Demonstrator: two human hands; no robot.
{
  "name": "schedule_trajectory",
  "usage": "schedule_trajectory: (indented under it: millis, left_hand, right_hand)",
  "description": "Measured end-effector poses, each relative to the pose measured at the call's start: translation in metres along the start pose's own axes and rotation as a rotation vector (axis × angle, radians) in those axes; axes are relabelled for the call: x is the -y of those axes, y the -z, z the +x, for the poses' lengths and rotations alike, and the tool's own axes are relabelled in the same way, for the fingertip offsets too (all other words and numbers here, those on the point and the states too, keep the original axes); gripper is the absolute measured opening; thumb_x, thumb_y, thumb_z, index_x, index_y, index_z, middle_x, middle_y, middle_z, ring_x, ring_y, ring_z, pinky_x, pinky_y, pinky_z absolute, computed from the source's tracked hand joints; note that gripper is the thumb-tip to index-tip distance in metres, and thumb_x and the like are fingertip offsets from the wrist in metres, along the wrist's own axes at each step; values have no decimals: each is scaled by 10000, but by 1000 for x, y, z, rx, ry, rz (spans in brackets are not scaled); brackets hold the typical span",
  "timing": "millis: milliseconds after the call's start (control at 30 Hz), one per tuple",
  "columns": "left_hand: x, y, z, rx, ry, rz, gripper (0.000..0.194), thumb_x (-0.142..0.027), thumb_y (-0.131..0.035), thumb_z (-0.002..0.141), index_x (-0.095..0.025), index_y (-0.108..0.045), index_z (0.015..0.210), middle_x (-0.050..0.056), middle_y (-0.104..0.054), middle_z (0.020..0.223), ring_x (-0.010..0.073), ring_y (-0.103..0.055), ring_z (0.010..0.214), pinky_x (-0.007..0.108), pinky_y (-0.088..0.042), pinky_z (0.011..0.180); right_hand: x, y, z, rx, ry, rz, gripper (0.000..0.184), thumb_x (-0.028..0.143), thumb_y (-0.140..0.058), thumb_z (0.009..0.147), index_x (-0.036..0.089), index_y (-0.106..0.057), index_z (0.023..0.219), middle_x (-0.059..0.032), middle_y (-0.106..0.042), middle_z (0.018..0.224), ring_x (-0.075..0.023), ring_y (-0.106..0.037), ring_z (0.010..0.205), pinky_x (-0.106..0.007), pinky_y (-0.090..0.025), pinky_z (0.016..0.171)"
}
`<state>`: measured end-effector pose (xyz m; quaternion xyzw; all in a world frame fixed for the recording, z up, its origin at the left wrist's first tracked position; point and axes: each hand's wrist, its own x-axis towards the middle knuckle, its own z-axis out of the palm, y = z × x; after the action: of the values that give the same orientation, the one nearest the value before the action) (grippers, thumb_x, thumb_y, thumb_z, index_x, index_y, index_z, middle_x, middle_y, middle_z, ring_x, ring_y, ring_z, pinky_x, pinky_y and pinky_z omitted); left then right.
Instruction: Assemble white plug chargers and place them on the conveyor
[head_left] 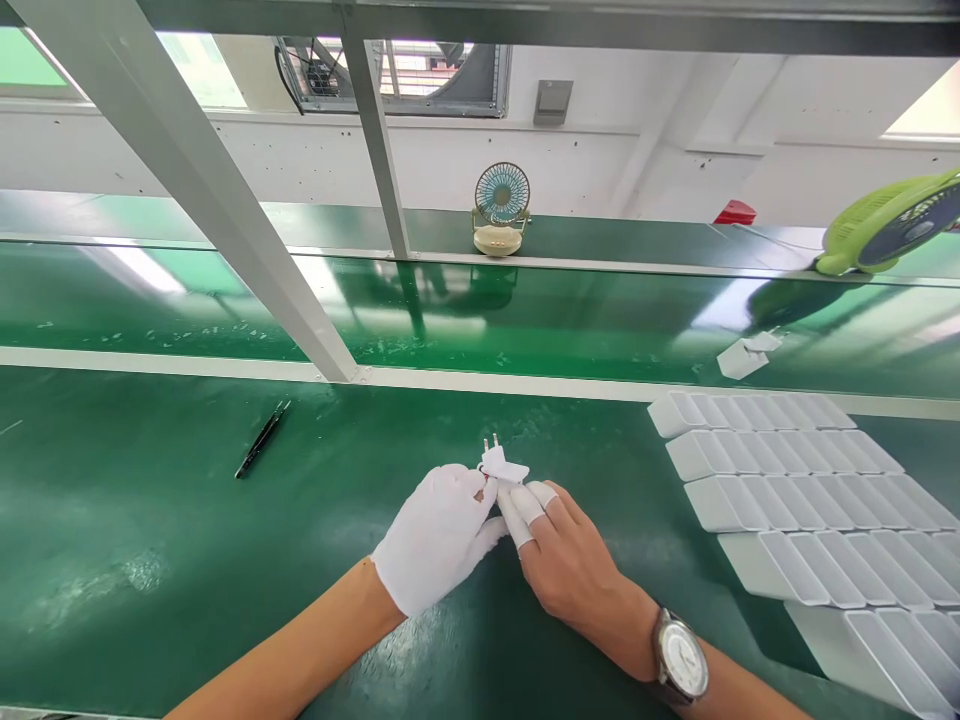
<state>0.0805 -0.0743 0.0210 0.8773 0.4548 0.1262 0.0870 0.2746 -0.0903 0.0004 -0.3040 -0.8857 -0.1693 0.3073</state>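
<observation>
Sitting between the hands [442, 540] [574, 555] is a white two-pin plug [501, 465]

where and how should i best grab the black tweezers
Probably by the dark middle of the tweezers, from above with the left hand once free: they lie flat on the green table, left of that hand, narrow tips pointing away.

We see a wide green table [135, 540] under the left hand [442, 540] and the right hand [577, 565], and past them a white rail [525, 382] and a shiny green strip [600, 330] with bright streaks of light [146, 270] on it. A slanted white beam [210, 190] stands ahead of the left hand. Far beyond both hands, we find a white wall [592, 170], with a bright window [199, 70] off to the left hand's side.
</observation>
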Motion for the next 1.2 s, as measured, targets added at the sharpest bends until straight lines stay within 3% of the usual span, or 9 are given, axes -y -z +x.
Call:
schedule_trajectory:
  millis: [200, 367, 500, 600, 733, 900, 1000, 1100, 1200]
  left_hand:
    - [-7, 0, 0, 45, 47, -11, 115, -179, -464, 977, -185, -575, 948, 47, -588, 802, 203, -505, 669, 358, -405, 625]
    - [-5, -10, -2, 44, 91, 45, 165, -86, -441, 915, -194, -564, 896, 33, -552, 717, 186, -447, 586, 346, -316, 556]
    - [-1, -13, 0, 31, 89, 36, 171, -95, -463, 909, -198, -534, 793, 28, -549, 692, 178, -466, 581, 343, -313, 562]
    - [-2, -8, 0, 36, 72, 50, 166, -122, -459, 940, -196, -553, 825, 32, -567, 705, 186, -486, 594, 350, -334, 571]
    - [-2, 0, -3, 3, -3, 107, 180, -158, -451, 970, -198, -578, 848, 34, -589, 735, 202, -516, 630, 374, -348, 591]
    - [0, 1, -6, -42, -54, 179, 209, -219, -437, 1004, -207, -615, 895, 46, -614, 810, 217, -539, 700, 394, -353, 638]
    - [2, 1, -5, -58, -31, 152, 221, -248, -437, 1017, -201, -629, 918, 46, -609, 792, 215, -541, 707, 392, -368, 666]
    - [2, 3, -5, -59, -24, 116, 230, -257, -437, 1022, -201, -645, 941, 46, -613, 788, 214, -545, 712, 389, -385, 690]
    - [2, 5, -3, -47, -24, 72, 223, -251, -447, 1022, -214, -666, 1032, 37, -626, 796, 217, -558, 734, 387, -397, 707]
  right_hand:
    - [8, 0, 3, 3, -26, -53, 343, -24, -444, 875, 137, -717, 743, -115, -598, 734, -244, -512, 749, -506, -556, 838]
    - [11, 0, 7, 75, -32, -52, 381, -31, -459, 865, 185, -647, 614, -69, -501, 621, -220, -445, 663, -510, -537, 847]
    - [7, -1, 9, 80, -33, -51, 380, -35, -475, 851, 187, -610, 574, -74, -497, 624, -218, -446, 665, -483, -534, 769]
    - [-2, -5, 5, 34, -3, 13, 354, -28, -496, 836, 195, -603, 582, -64, -484, 622, -219, -454, 679, -464, -540, 749]
    - [-14, -13, -3, 11, -38, 160, 215, 41, -549, 870, 159, -716, 936, -106, -622, 839, -260, -557, 860, -460, -563, 786]
    - [-21, -11, -2, -76, -298, 338, 387, 108, -620, 924, 196, -608, 1300, -107, -683, 1063, -253, -629, 1011, -440, -581, 843]
    - [-22, -7, 5, -22, -282, 428, 530, 94, -541, 970, 200, -454, 1482, -132, -653, 1292, -262, -589, 1242, -475, -544, 1016]
    - [-23, -6, 8, 81, -243, 481, 598, 103, -496, 993, 192, -333, 1561, -142, -583, 1434, -262, -494, 1386, -495, -489, 1110]
    - [-24, -9, 5, 15, -357, 451, 496, 176, -568, 987, 179, -448, 1468, -160, -598, 1399, -260, -561, 1309, -481, -525, 1063]
